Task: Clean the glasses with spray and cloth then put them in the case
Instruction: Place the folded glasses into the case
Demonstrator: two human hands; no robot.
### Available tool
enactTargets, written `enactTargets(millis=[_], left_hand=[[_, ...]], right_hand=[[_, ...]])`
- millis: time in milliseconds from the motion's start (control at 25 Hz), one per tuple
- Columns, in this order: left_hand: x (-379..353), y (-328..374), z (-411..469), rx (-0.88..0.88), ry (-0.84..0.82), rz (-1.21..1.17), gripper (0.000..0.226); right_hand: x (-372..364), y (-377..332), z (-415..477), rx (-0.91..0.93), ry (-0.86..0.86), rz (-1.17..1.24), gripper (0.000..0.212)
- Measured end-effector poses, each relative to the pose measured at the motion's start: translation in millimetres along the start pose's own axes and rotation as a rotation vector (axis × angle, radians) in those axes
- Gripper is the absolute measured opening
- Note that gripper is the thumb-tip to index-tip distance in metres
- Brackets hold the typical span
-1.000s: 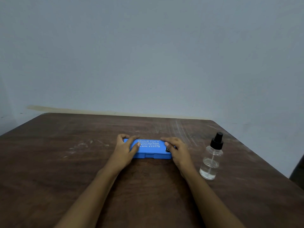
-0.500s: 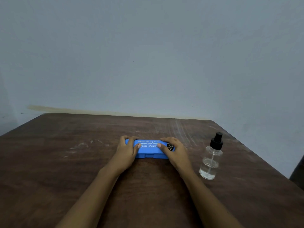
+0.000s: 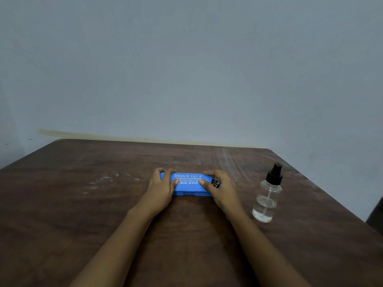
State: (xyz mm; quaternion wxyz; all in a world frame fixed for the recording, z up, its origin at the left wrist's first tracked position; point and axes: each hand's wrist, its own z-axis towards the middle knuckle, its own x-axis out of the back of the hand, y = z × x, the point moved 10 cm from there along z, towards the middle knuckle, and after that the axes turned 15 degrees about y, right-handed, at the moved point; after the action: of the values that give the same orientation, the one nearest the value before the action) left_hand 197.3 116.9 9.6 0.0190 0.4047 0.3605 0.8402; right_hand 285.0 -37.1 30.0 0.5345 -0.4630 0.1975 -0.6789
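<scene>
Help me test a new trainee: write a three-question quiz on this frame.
1. True or false: the spray bottle stands upright on the table, to the right of the blue case.
2. The left hand and right hand both grip: A) the bottle, B) the case, C) nothing.
3. Fill in: the bottle's cap is coloured ___.
Key: 1 true; 2 B; 3 black.
</scene>
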Motion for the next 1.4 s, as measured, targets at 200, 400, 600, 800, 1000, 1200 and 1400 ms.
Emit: enactTargets(millis=[200, 400, 600, 800, 1000, 1200, 1400], left_hand=[[15, 3, -8, 0.002, 0.156, -0.069, 0.048], [33, -10, -18, 0.139, 0.250, -0.048, 0.052], [39, -6, -25, 0.102, 0.244, -0.026, 0.053], [50, 0, -39, 0.097, 0.253, -0.043, 0.054], [52, 9, -52, 0.059, 0.213, -0.031, 0.057], [57, 15, -65, 0.037, 0.204, -0.031, 0.057], [57, 15, -73, 0.040, 0.195, -0.012, 0.056]], right_hand=[[1, -2, -3, 0.033, 0.054, -0.042, 0.040], [15, 3, -10, -0.103, 0.153, -0.069, 0.041], [24, 4, -19, -0.172, 0.124, -0.042, 0.038], [37, -1, -33, -0.216, 0.112, -0.002, 0.040], [50, 1, -45, -0.243, 0.141, 0.010, 0.039], [58, 0, -54, -0.234, 0.162, 0.000, 0.038], [62, 0, -61, -0.230, 0.157, 0.014, 0.038]])
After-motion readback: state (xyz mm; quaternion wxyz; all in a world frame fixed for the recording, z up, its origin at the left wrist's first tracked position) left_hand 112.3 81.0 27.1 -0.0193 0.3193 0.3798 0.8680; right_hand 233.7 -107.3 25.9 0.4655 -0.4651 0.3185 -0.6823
